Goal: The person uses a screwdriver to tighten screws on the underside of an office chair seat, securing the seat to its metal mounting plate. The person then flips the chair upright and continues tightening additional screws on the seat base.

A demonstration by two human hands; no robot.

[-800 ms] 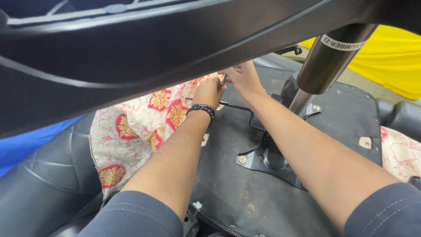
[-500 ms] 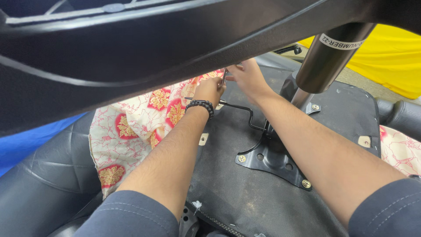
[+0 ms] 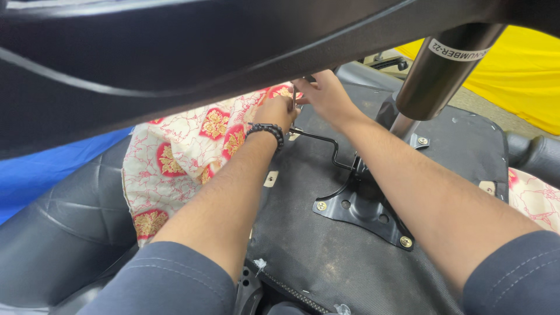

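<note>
Hands: both are stretched to the far edge of the upturned chair seat [image 3: 326,262], close together just beyond the metal plate [image 3: 361,210].
Left hand: the left hand [image 3: 279,111] is closed round a thin metal tool [image 3: 294,100], held upright between the fingers; a beaded bracelet [image 3: 266,131] is worn at the wrist. The tool's tip is hidden, so what it bears on cannot be told.
Right hand: the right hand [image 3: 324,93] is curled, fingers bent against the seat's edge beside the tool; whether anything is gripped in it cannot be told. It seems to be placed there to steady the spot being worked.
Seat: the underside is turned upward, probably so that its fittings can be reached; dusty black cloth is stretched over it.
Plate: it is fixed to the seat with brass-coloured bolts, about midway between the person and the hands.
Lever: a bent black lever [image 3: 318,143] is run from the plate toward the left hand and ends just below it.
Column: a steel column [image 3: 437,76] is raised from the plate, to the right of the hands, with a white sticker near its top.
Obstruction: a black chair leg [image 3: 204,52] is spread above the plate across the upper view, and the hands are partly covered by it.
Cloth: patterned red and cream cloth [image 3: 181,157] is laid left of the plate, blue sheet [image 3: 35,175] further left, yellow sheet [image 3: 525,81] right of it.
</note>
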